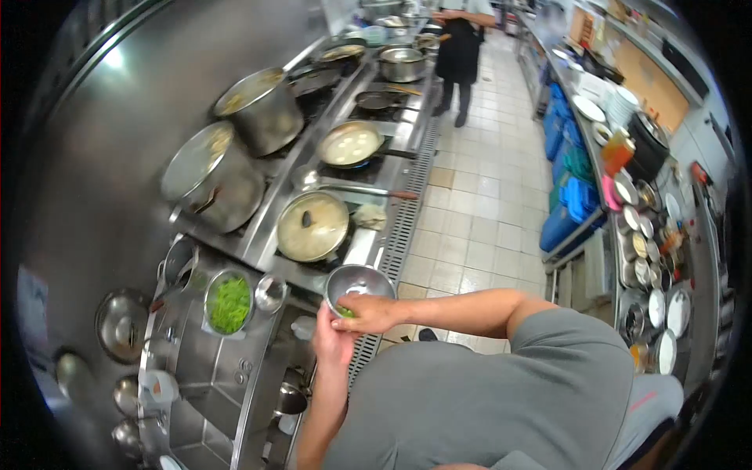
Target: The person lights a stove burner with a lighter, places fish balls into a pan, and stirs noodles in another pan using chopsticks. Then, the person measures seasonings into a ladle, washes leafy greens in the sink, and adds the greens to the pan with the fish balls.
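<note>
My left hand [332,338] grips a small steel mixing bowl [362,274] from below at its near side. The bowl is tilted, and its shiny inside faces up. Into it reaches my right hand [370,313], fingers curled round some chopped greens [345,312]; part of the greens is hidden by the hand. To the left, a round metal container [251,307] full of bright green chopped greens [229,304] stands at the sink's edge. Just beyond the bowl, a wide pan [291,235] of pale liquid with a dark spoon-like piece sits on the stove.
Two tall stockpots [235,196] stand at the back of the range. A second pan [350,145] holds pale round pieces in liquid. A ladle [368,189] lies between the pans, its handle over the edge. A co-worker in a black apron [458,51] stands farther up the aisle.
</note>
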{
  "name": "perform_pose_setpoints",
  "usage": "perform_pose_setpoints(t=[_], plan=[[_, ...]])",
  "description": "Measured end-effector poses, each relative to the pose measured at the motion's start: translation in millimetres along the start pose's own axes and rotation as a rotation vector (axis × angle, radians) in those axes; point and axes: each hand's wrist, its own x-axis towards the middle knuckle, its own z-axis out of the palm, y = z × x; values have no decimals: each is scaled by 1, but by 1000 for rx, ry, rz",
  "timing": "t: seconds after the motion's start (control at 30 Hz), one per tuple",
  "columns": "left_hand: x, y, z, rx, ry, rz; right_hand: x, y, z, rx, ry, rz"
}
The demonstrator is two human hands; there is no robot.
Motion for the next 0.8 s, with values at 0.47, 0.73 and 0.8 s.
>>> perform_pose_setpoints(t=[0.47,0.73,0.8], plan=[[182,-233,154,542,-324,-893,-260,145,-78,174,633,585],[79,-435,305,873,-907,-1357,-502,95,4,369,1249,942],[33,-486,329,939,-1065,-1392,-550,73,34,390,1377,1014]])
